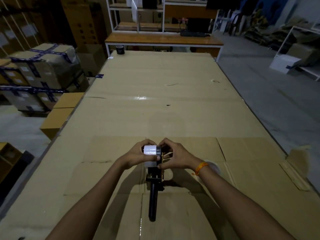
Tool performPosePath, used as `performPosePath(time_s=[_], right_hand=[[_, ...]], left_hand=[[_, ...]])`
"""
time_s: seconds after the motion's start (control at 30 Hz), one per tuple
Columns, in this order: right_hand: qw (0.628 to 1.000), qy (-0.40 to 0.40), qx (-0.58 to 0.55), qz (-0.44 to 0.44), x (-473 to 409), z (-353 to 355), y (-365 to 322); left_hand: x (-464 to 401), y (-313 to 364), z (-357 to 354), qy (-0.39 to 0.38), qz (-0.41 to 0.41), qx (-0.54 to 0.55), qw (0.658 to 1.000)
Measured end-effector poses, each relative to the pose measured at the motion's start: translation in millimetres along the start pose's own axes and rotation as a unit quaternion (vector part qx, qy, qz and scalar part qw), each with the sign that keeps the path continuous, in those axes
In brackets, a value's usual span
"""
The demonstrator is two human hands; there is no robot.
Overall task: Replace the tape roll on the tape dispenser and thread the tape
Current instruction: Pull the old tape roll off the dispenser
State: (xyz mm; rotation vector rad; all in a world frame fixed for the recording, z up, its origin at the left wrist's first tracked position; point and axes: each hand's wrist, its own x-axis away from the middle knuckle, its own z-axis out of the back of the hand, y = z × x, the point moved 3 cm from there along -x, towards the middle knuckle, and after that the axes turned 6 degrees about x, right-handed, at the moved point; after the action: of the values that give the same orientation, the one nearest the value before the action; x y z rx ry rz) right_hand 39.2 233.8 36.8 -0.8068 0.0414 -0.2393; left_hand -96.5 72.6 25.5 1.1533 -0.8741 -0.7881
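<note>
My left hand (136,155) has its fingers wrapped around the white tape roll (150,150), thumb pressed on its near side, holding it at the head of the tape dispenser (154,181), while my right hand (174,156) pinches the dispenser's frame just beside the roll. The dispenser's black handle (152,203) points back toward me over the cardboard-covered tabletop (155,104). A dark roll (120,49) sits at the far edge, with stacked boxes (39,73) left and shelving (155,16) beyond.
</note>
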Motion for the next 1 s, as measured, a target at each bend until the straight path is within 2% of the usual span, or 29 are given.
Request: performPosePath(time_s=[0.5, 0.77, 1.0], right_hand=[[1.000, -0.016, -0.013, 0.012, 3, 8, -2], [0.998, -0.021, -0.057, -0.003, 10, 8, 2], [0.998, -0.022, -0.064, -0.001, 11, 8, 3]], left_hand=[[-9, 3, -3, -0.022, -0.027, -0.096, 0.995], [-10, 13, -9, -0.027, -0.032, -0.144, 0.989], [-5, 14, -9, -0.022, -0.036, -0.143, 0.989]])
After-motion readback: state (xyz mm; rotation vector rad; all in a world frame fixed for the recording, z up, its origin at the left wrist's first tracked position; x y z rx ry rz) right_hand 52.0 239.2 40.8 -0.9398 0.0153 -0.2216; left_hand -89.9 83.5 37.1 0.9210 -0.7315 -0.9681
